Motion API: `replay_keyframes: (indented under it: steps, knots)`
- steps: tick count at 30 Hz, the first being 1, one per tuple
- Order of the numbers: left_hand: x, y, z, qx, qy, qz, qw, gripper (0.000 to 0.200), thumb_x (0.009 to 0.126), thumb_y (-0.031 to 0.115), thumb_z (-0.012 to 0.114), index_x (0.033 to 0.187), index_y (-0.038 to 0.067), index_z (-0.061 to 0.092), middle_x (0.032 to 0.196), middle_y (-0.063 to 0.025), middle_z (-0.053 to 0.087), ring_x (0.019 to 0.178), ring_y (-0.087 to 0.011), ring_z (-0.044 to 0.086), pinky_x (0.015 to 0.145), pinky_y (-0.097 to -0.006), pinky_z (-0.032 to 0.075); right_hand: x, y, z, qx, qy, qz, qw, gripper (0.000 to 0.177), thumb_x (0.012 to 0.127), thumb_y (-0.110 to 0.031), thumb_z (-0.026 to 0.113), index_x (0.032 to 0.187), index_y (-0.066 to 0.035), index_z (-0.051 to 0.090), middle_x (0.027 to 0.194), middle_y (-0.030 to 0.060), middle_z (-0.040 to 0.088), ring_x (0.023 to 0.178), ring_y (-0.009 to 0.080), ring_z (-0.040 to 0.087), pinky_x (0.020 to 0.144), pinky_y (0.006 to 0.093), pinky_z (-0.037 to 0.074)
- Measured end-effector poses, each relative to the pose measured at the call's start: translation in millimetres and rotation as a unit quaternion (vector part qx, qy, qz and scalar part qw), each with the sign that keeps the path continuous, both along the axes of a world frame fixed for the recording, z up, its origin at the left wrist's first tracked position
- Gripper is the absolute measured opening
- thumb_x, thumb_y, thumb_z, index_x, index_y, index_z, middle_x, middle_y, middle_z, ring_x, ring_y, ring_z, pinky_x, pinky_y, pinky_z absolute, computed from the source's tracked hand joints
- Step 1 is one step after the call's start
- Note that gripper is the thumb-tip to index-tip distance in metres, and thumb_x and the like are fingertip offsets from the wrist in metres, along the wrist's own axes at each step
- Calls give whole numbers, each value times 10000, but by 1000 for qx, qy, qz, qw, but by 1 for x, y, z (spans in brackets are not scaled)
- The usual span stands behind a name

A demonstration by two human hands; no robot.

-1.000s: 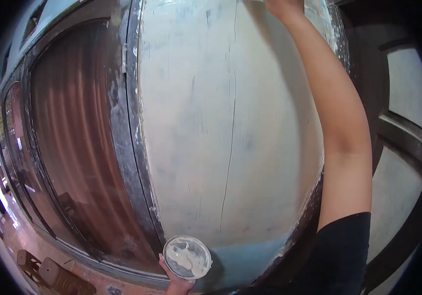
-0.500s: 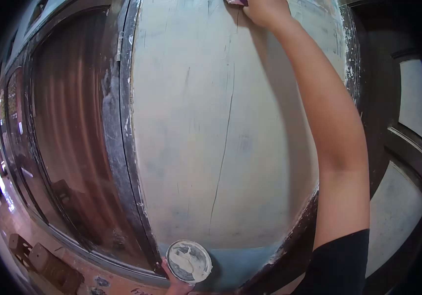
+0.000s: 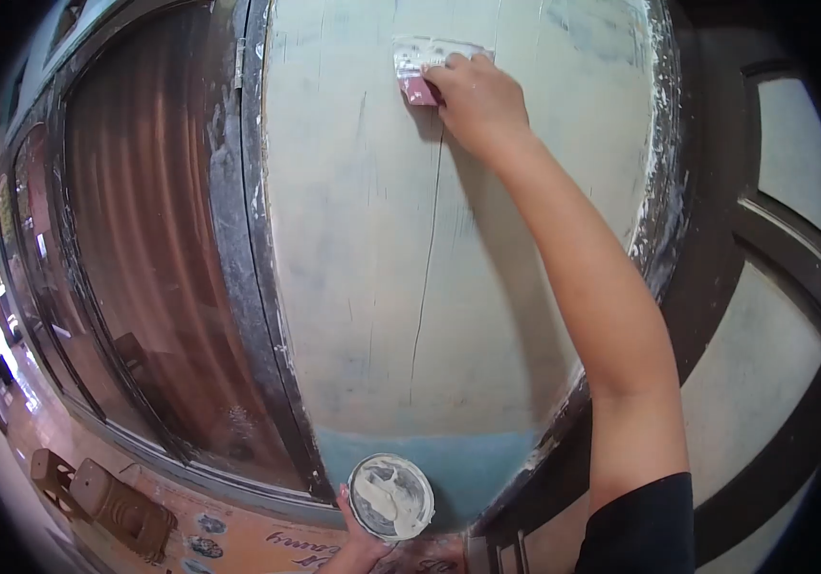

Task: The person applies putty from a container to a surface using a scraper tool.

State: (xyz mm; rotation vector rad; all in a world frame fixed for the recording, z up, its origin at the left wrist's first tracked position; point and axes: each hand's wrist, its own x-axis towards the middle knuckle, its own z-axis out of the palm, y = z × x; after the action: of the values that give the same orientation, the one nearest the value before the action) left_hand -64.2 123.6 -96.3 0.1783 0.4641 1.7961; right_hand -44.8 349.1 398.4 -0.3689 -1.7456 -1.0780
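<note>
My right hand (image 3: pixel 487 100) grips a putty knife (image 3: pixel 418 88), a wide scraper with pink on it, pressed against the upper part of a pale panel (image 3: pixel 363 277). Just below the blade, a long dark crack (image 3: pixel 428 258) runs down the panel. Low in the view, my left hand (image 3: pixel 361 543) is wrapped around the side and underside of a round tub (image 3: pixel 390 496). Creamy white putty (image 3: pixel 382 497) is smeared across the inside of the tub. Some of the left fingers are hidden beneath it.
A dark, paint-spattered frame (image 3: pixel 238 191) borders the panel on the left, beside a glass window with a brown curtain (image 3: pixel 143 210). Brown plastic stools (image 3: pixel 119 502) stand on the floor at lower left. To the right is a dark panelled door (image 3: pixel 765 239).
My right hand and the putty knife have come down and left, into fuller view on the panel. The tub in my left hand appears slightly further right, and the camera view has shifted.
</note>
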Motion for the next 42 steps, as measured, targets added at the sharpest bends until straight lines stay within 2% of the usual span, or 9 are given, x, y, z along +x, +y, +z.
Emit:
replay_keyframes:
  steps: [8, 10, 13, 16, 18, 20, 28, 38, 42]
  knots:
    - [-15, -61, -12, 21, 15, 7, 1000, 879, 777, 818, 300, 1388, 196, 417, 1375, -90, 468, 1224, -353, 467, 1006, -550, 388, 3, 0, -93, -40, 12, 24, 999, 264, 775, -47, 585, 999, -148, 680, 923, 26, 616, 870, 221, 588, 705, 363, 490]
    - [-15, -72, -11, 17, -50, -5, 999, 886, 767, 822, 317, 1368, 184, 439, 1355, -100, 485, 1209, -355, 480, 996, -555, 398, 8, -4, -116, -81, -11, -43, 996, 434, 708, -126, 733, 1125, -200, 638, 1007, -1, 591, 943, 201, 564, 788, 366, 456]
    - [-13, -80, -17, 17, -70, -6, 997, 858, 784, 804, 314, 1349, 174, 458, 1336, -99, 504, 1197, -348, 495, 997, -545, 402, 14, -10, -155, -83, -3, -8, 996, 277, 785, -99, 606, 1041, -180, 670, 961, 5, 613, 931, 197, 570, 824, 414, 424]
    - [-10, -84, -15, 6, -45, -2, 999, 833, 798, 785, 332, 1346, 171, 461, 1321, -98, 517, 1192, -338, 502, 992, -532, 413, 16, -10, -197, -100, 2, -6, 995, 261, 794, -117, 599, 1036, -187, 668, 987, -9, 618, 947, 183, 562, 845, 422, 413]
    - [-7, -91, -12, 17, -47, -8, 999, 829, 796, 783, 347, 1349, 175, 455, 1324, -100, 514, 1189, -338, 504, 989, -529, 418, 18, -9, -224, -103, 0, -7, 995, 265, 801, -116, 586, 1043, -189, 665, 1006, -18, 619, 949, 175, 559, 843, 424, 413]
    - [-10, -96, -22, 34, -54, -32, 997, 849, 768, 799, 360, 1352, 192, 463, 1342, -76, 503, 1215, -336, 481, 998, -549, 393, 19, -6, -250, -131, -20, -21, 991, 400, 701, -168, 740, 1090, -204, 651, 1008, 4, 591, 981, 191, 541, 835, 420, 396]
    - [-10, -108, -36, 11, -63, -39, 997, 855, 777, 798, 372, 1375, 189, 429, 1363, -92, 485, 1226, -335, 481, 1011, -528, 404, 24, -3, -361, -177, -65, -56, 980, 492, 731, -234, 725, 1207, -230, 598, 1144, 1, 604, 1028, 195, 530, 856, 441, 393]
    - [-11, -117, -52, -8, -63, -14, 998, 839, 796, 779, 359, 1384, 183, 425, 1369, -94, 486, 1240, -328, 478, 1037, -520, 385, 31, 1, -512, -242, -77, -39, 967, 393, 721, -250, 710, 1108, -253, 643, 1080, -21, 604, 963, 200, 529, 841, 464, 400]
    - [-9, -122, -46, -30, -36, -14, 999, 869, 788, 803, 331, 1397, 189, 411, 1387, -92, 469, 1252, -335, 466, 1038, -526, 380, 36, -6, -568, -339, -101, -32, 935, 334, 806, -176, 583, 1131, -245, 622, 1096, -26, 598, 1004, 205, 529, 912, 520, 381]
